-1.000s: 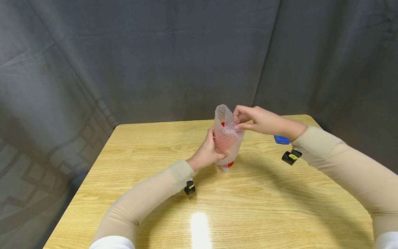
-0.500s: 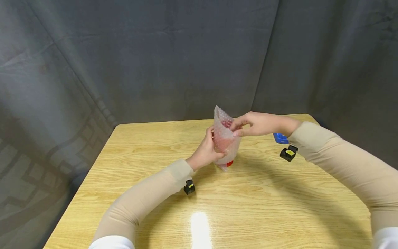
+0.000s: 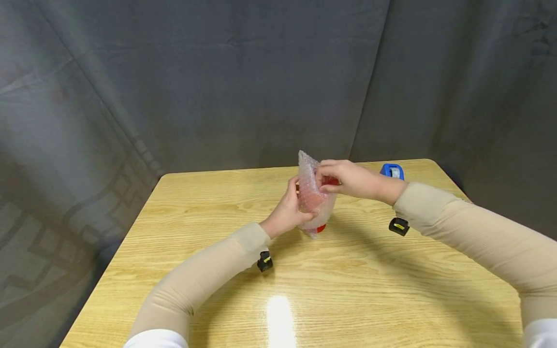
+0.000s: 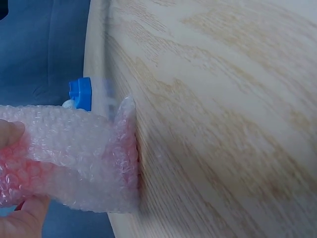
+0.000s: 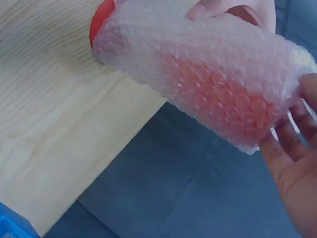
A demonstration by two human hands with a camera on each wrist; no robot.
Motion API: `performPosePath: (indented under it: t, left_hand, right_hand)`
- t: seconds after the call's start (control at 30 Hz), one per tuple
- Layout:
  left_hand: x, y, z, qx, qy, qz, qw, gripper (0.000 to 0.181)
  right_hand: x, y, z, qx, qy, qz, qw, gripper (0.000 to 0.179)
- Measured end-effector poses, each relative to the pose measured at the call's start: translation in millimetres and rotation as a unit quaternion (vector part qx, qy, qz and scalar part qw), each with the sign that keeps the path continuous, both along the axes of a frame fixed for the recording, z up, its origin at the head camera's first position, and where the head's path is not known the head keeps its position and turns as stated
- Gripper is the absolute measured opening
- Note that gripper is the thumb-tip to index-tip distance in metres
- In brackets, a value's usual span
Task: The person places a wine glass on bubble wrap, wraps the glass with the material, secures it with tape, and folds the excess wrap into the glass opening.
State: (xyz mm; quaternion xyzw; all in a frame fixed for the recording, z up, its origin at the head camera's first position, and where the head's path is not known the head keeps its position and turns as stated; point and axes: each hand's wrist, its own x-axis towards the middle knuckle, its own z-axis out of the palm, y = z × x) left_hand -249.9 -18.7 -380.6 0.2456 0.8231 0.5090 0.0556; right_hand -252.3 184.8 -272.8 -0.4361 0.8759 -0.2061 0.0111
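Bubble wrap (image 3: 310, 195) surrounds a red object, standing slightly tilted over the table. Through the layers the object shows only as a red shape, so its kind is hidden; a bare red end (image 3: 321, 228) pokes out at the bottom. My left hand (image 3: 285, 212) grips the wrapped bundle from the left, thumb across its front. At the upper end, my right hand (image 3: 354, 181) pinches the edge of the wrap, fingers curled over the opening and thumb on the near side. The right wrist view shows the bubbled surface (image 5: 218, 94) with red beneath.
Behind the right wrist, near the table's back right, stands a blue item with a whitish roll (image 3: 393, 171), like a tape dispenser. The wooden table (image 3: 339, 290) ends at a back edge before a dark grey curtain (image 3: 243, 96).
My right hand has shifted down and left along the wrap's top, its fingers pressing the opening inward. The blue item has come more into view. My left hand keeps its place.
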Motion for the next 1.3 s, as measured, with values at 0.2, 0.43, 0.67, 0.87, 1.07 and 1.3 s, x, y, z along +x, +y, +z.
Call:
performPosePath:
  t: [0.2,0.43,0.67,0.87,1.07,1.3]
  left_hand:
    - [1.3,0.9,-0.6,0.005,0.011,0.001,0.9999,0.102]
    - [0.8,2.4,0.2,0.006,0.0,-0.004,1.0,0.102]
    - [-0.5,0.8,-0.3,0.005,0.004,0.005,1.0,0.101]
    - [0.4,-0.1,0.7,0.007,-0.008,0.004,0.9999,0.098]
    - [0.9,-0.3,1.6,0.004,-0.012,0.003,0.9999,0.097]
    - [-0.3,-0.9,1.5,0.005,-0.006,0.001,1.0,0.097]
  right_hand:
    - [0.0,6.0,9.5,0.097,-0.024,0.061,0.9932,0.02]
    - [-1.8,8.7,6.7,0.124,-0.016,0.082,0.9888,0.018]
    - [2.3,11.5,5.1,0.063,0.061,0.041,0.9953,0.026]
    - [3.8,12.2,5.5,0.057,0.075,0.05,0.9943,0.015]
    - [2.3,12.6,5.8,0.069,0.06,0.057,0.9942,0.013]
    - [4.7,18.5,11.6,0.035,0.101,0.049,0.9931,0.022]
